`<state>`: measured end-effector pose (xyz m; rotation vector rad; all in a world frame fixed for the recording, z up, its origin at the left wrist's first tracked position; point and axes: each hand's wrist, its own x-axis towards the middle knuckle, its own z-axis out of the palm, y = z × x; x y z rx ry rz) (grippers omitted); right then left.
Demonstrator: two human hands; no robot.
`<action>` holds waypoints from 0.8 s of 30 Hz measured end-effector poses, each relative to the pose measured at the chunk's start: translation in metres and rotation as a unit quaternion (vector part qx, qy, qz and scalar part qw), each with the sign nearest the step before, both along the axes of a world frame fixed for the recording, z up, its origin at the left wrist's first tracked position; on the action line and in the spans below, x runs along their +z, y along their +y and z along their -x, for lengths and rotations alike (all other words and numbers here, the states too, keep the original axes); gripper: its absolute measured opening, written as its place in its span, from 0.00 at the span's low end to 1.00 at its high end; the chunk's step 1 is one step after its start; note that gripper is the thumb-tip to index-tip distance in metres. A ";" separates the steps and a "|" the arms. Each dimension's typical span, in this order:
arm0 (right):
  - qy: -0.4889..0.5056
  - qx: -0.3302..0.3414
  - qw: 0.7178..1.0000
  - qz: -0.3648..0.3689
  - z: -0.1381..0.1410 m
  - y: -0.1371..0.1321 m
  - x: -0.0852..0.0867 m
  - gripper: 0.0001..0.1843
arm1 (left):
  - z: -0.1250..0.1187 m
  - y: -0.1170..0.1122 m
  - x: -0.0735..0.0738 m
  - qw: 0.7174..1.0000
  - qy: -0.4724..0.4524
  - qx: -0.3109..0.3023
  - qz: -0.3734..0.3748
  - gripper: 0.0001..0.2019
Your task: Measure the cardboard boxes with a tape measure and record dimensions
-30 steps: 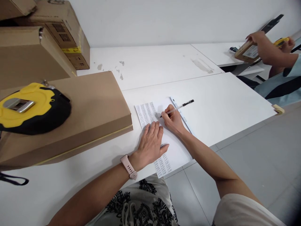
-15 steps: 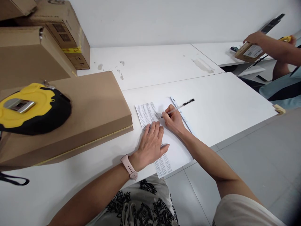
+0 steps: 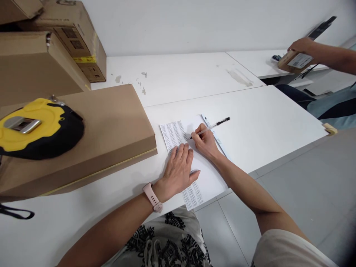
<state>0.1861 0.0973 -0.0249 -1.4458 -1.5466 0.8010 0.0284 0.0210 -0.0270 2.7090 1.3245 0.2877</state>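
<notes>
A pen [image 3: 213,127] with a clear barrel and black ends is pinched in my right hand [image 3: 205,140], its tip at the paper. Columns of handwriting cover part of the white sheet [image 3: 205,174], which lies at the table's front edge. My left hand [image 3: 179,167] rests flat on the sheet, fingers stretched out and thumb apart, hiding some of the writing. Under the right side of the sheet, the edge of another printed paper [image 3: 219,141] shows. A pink watch band [image 3: 152,197] circles my left wrist.
A closed cardboard box [image 3: 111,115] lies left of the paper, with a yellow and black tape measure [image 3: 41,128] on it. More boxes [image 3: 80,44] are stacked behind. At the far right another person's hand [image 3: 303,45] holds a small labelled box [image 3: 296,61].
My hands, the pen and the sheet look almost unmoved. At the right, the other person's second hand with a yellow object has gone out of sight.
</notes>
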 end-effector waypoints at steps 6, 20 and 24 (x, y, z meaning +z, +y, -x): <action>-0.002 -0.002 1.000 -0.006 -0.001 0.000 -0.001 0.09 | -0.001 0.000 0.001 1.000 0.006 0.000 0.006 0.35; -0.002 -0.003 1.000 -0.006 -0.001 0.000 0.000 0.10 | 0.000 0.000 0.005 1.000 0.015 -0.002 0.011 0.36; -0.005 -0.003 1.000 -0.005 -0.002 0.001 -0.001 0.10 | 0.000 0.000 0.005 1.000 0.013 -0.003 0.019 0.36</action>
